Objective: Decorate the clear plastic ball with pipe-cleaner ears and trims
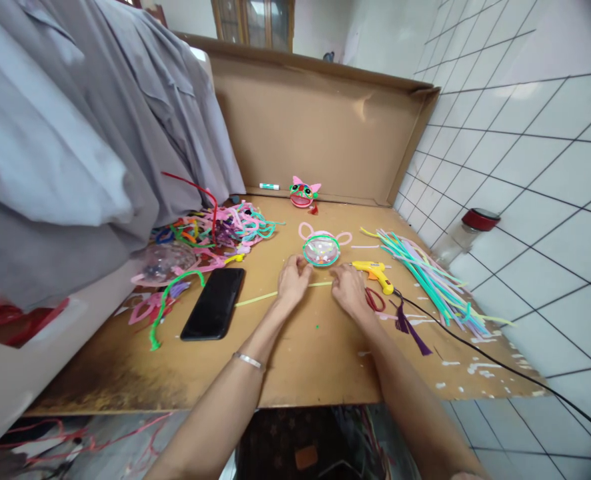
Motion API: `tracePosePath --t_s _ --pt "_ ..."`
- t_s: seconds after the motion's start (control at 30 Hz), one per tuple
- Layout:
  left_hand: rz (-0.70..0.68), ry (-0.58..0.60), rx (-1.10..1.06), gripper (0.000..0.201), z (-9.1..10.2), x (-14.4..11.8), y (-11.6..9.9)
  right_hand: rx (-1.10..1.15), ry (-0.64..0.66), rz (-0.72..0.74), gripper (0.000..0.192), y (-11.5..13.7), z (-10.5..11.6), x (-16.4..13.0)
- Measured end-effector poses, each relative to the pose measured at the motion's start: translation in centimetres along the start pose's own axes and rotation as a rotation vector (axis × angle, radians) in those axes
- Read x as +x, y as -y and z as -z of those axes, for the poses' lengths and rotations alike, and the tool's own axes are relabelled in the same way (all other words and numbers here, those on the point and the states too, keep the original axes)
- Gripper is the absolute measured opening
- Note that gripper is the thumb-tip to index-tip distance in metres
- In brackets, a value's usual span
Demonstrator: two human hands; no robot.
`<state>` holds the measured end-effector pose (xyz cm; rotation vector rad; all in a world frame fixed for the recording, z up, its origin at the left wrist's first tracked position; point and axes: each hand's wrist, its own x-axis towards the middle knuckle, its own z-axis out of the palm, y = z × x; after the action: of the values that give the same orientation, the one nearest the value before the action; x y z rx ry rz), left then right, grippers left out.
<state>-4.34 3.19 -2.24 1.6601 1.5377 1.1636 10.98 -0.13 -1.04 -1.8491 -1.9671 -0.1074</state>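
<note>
A clear plastic dome point(321, 251), rimmed with green pipe cleaner and carrying pink looped ears, lies on the table just beyond my fingertips. My left hand point(294, 280) is by its lower left edge with the fingers curled together. Opposite it, my right hand point(349, 290) is closed near the dome's lower right. What either hand pinches is hidden. A yellow pipe cleaner point(256, 299) runs across the table, passes at my left hand and reaches my right fingers. Close to my right hand lie a yellow glue gun point(375, 272) and red-handled scissors point(375, 300).
A black phone point(213, 304) lies left, beside a tangle of pipe cleaners point(235, 227). Straight pipe cleaners point(425, 277) are bundled right, near a lidded jar point(458, 241). Behind are a decorated pink-eared head point(302, 193) and a glue stick point(269, 187). A black cord point(468, 343) trails right.
</note>
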Motion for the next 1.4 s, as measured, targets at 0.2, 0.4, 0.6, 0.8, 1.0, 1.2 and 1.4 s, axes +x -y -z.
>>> tracePosePath --t_s 0.2,0.4,0.6,0.8,1.0,1.2,1.4 --pt "0.11 -0.102 -0.221 0.055 -0.7 3.1 0.4 0.35 -0.183 -0.347 0.034 -0.8 -0.3 4.0" --pt "0.134 -0.038 -0.387 0.052 -2.8 5.3 0.9 0.487 -0.113 -0.449 0.026 -0.7 -2.0 6.5" --pt "0.083 -0.021 -0.422 0.045 -3.5 4.8 1.8 0.629 -0.218 -0.299 0.028 -1.5 -4.0 6.2" --pt "0.111 -0.045 -0.385 0.042 -3.3 4.3 1.4 0.636 -0.242 -0.225 0.033 -2.3 -4.7 5.8" --pt "0.07 -0.094 -0.395 0.073 -3.5 4.2 1.2 0.669 -0.271 -0.215 0.039 -2.5 -5.0 5.2" --pt "-0.115 -0.146 -0.389 0.086 -2.8 3.9 1.0 0.651 -0.272 -0.213 0.042 -2.4 -5.1 5.2" --pt "-0.219 -0.095 -0.267 0.091 -2.2 4.3 1.5 0.617 -0.256 -0.184 0.043 -2.5 -5.0 5.1"
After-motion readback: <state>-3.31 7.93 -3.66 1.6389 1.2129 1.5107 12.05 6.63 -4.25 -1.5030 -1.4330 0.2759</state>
